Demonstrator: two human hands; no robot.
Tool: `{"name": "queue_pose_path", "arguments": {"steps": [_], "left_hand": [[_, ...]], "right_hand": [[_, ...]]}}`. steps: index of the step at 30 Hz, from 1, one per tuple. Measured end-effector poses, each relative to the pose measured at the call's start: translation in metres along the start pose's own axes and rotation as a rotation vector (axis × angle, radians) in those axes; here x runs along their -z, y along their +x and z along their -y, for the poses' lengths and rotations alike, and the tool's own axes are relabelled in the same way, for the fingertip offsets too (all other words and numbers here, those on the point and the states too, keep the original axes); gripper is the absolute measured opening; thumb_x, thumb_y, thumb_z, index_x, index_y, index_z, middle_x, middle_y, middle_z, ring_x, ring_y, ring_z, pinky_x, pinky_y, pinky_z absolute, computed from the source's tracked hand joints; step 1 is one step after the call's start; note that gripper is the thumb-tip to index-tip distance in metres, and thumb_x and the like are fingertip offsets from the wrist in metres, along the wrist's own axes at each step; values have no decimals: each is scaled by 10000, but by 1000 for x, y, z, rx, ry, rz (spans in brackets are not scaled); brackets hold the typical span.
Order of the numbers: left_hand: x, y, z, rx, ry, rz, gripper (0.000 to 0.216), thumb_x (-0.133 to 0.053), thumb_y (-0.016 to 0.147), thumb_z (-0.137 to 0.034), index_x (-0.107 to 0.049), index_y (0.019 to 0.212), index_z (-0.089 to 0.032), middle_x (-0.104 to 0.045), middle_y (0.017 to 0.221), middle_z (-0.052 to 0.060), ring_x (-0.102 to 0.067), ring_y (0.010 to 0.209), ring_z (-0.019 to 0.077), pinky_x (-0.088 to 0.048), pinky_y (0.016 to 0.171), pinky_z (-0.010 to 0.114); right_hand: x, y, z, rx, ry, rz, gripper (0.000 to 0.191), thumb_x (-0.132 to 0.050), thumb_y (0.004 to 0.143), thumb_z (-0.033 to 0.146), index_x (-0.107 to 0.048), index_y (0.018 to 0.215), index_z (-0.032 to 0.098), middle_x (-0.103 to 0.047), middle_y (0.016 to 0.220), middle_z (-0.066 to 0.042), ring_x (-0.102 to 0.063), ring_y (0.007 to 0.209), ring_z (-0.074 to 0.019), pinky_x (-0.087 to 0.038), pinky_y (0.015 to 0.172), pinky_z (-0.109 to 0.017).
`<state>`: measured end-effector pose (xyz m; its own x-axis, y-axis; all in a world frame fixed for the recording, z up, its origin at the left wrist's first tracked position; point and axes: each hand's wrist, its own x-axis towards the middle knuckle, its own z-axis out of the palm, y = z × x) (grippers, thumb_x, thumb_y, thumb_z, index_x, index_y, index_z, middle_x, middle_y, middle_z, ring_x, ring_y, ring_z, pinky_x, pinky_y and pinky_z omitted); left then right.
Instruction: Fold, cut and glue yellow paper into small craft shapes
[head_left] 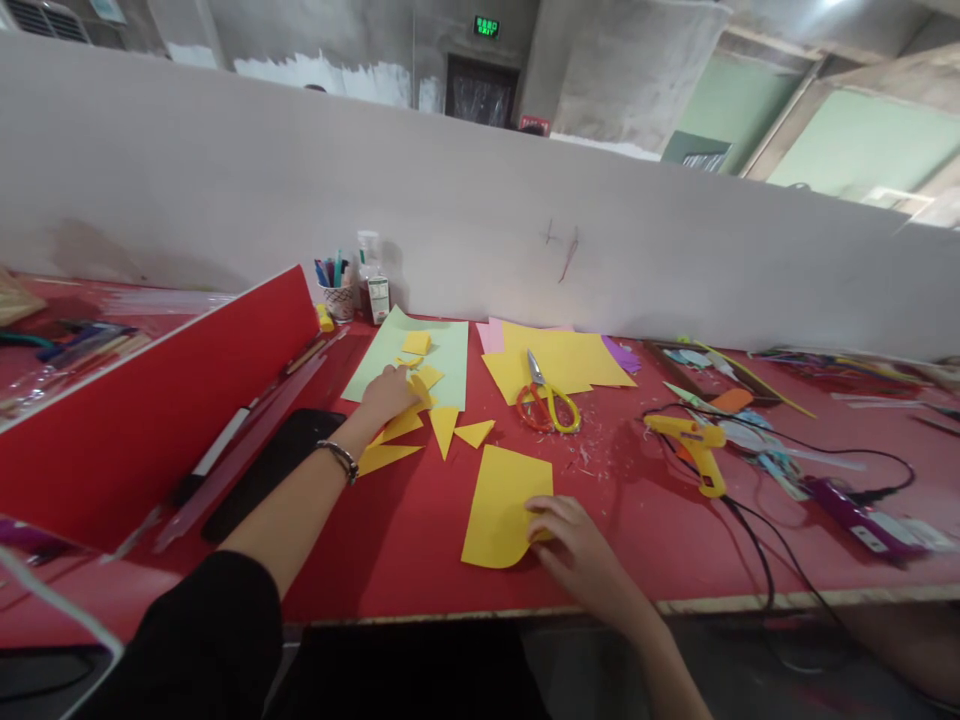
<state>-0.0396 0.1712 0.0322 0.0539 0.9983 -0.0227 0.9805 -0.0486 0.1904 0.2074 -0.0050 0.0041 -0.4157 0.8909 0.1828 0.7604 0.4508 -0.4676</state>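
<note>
My left hand reaches over a group of cut yellow paper pieces, its fingers closed on one bent yellow paper piece. Some of the pieces lie on a pale green sheet, others on the red tabletop, among them a pointed triangle and a smaller triangle. Nearer the front edge, my right hand pinches the right side of a yellow paper sheet, whose lower right corner curls up. Scissors with red and yellow handles rest beyond it, partly on larger yellow sheets.
A red board stands upright at the left, beside a black flat device. At the back are a pen cup and a bottle. A yellow glue gun, its cable and a purple power strip lie at the right.
</note>
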Motion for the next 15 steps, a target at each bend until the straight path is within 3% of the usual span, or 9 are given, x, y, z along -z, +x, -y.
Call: {"name": "queue_pose_path", "arguments": {"steps": [3,9,15], "left_hand": [[-1,3,1,-1,-8,12,542,-513,703,-311,-365,1174,-87,-473,1136,152,-485,1022,232,-384,798,257],[1,8,5,4,-37,14,514,-489,710,-330,-373,1180,-160,-461,1173,138,-416,1094,279,-346,860,372],[3,12,8,-19,-116,38,493,-489,709,-308,-380,1165,-157,-571,1034,105,-481,1020,274,-355,830,407]], "right_hand": [[1,0,1,-7,5,4,145,-435,722,111,-529,782,204,-538,1022,-53,-455,977,-173,-366,832,-330],[0,0,1,-22,17,-18,120,-447,718,121,-529,770,191,-543,1020,-60,-457,981,-175,-365,844,-333],[1,0,2,-22,28,-20,133,-442,713,118,-538,766,192,-549,1014,-62,-464,975,-177,-376,841,-343]]}}
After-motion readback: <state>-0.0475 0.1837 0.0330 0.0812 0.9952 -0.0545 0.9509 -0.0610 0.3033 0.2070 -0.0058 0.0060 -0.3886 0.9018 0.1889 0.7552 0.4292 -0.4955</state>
